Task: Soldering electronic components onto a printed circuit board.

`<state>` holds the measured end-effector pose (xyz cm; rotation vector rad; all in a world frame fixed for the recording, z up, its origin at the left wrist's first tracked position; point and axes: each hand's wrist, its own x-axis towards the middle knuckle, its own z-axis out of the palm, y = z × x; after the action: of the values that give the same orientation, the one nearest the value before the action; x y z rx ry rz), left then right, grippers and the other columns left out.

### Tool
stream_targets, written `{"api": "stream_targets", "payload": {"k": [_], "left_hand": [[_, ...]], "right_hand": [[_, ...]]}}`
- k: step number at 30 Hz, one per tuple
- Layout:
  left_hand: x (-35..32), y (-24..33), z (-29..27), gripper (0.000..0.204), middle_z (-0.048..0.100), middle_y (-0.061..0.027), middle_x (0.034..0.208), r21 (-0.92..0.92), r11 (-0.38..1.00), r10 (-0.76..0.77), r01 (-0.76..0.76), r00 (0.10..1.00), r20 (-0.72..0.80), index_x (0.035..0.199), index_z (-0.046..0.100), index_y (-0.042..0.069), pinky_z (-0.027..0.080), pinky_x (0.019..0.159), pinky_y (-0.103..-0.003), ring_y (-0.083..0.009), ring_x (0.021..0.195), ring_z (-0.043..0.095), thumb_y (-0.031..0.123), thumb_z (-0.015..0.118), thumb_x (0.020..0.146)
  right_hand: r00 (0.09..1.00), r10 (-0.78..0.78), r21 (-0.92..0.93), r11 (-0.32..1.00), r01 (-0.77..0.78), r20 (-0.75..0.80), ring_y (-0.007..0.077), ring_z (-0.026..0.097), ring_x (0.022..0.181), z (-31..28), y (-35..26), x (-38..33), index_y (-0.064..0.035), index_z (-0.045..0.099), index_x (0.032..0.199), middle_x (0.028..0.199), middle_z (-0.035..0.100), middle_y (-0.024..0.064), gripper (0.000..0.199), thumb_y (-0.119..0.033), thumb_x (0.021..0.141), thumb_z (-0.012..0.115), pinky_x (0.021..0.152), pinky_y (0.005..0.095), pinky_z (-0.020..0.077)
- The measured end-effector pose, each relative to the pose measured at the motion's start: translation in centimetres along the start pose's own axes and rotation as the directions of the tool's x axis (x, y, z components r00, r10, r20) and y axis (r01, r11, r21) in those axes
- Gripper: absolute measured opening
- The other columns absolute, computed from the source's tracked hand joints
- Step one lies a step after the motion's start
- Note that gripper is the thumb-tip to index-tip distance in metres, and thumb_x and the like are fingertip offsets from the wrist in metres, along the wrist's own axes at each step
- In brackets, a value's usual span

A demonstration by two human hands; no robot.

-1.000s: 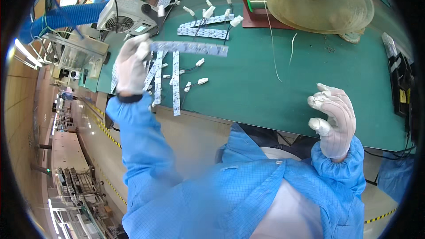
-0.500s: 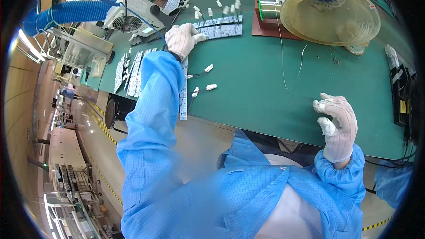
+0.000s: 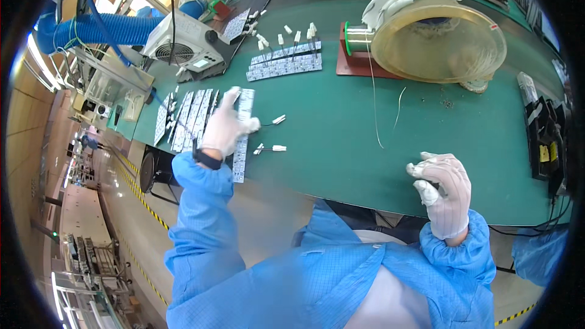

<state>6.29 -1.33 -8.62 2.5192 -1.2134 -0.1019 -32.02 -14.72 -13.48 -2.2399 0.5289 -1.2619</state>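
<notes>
My gloved left hand is over a long, narrow white circuit board strip near the table's left front. Its fingers are apart, with the index finger stretched forward and the thumb to the right, and nothing shows in its grasp. Two white connectors on short dark leads, an upper connector and a lower connector, lie just right of that strip. My gloved right hand hovers or rests near the front edge at right; I cannot tell which. Its fingers curve loosely, thumb apart, holding nothing visible.
More strips lie side by side at left. Behind is a row of boards with upright connectors. A white box-shaped device stands far left. A solder spool on a red-brown stand and a round fume hood are back right.
My left hand has come back from the far row of boards to the strip nearer me, its fingers spreading. My right hand keeps its curved pose. The view has shifted slightly.
</notes>
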Motion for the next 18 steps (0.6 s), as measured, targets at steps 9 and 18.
{"api": "stream_targets", "payload": {"k": [9,18], "left_hand": [[-5.6,3.8,-3.9,0.037,0.059,-0.0082,0.095,-0.966,-0.111,-0.171,-0.233,0.962,-0.213,0.127,0.044,0.005,0.055,0.070,-0.034,-0.0240,0.082,0.063,0.029,0.046,0.099],[-10.9,15.3,4.7,0.022,0.055,-0.0079,0.105,-0.925,-0.357,0.084,0.133,0.990,0.110,0.115,0.052,0.012,0.056,0.066,-0.031,-0.0235,0.097,0.057,0.018,0.058,0.094]], "right_hand": [[0.997,-0.072,0.026,0.997,0.073,-0.039,0.0241,0.064,0.086,-0.4,0.0,-0.3,-0.0051,0.065,0.100,0.086,0.069,0.0053,0.039,-0.023,0.068,0.079,0.082,0.0371,0.0499],[0.991,-0.133,0.189,0.973,0.133,-0.009,0.0241,0.061,0.082,-0.4,-0.2,-0.3,0.0005,0.056,0.116,0.100,0.068,0.0118,0.080,-0.049,0.056,0.079,0.080,0.0363,0.0482]]}}
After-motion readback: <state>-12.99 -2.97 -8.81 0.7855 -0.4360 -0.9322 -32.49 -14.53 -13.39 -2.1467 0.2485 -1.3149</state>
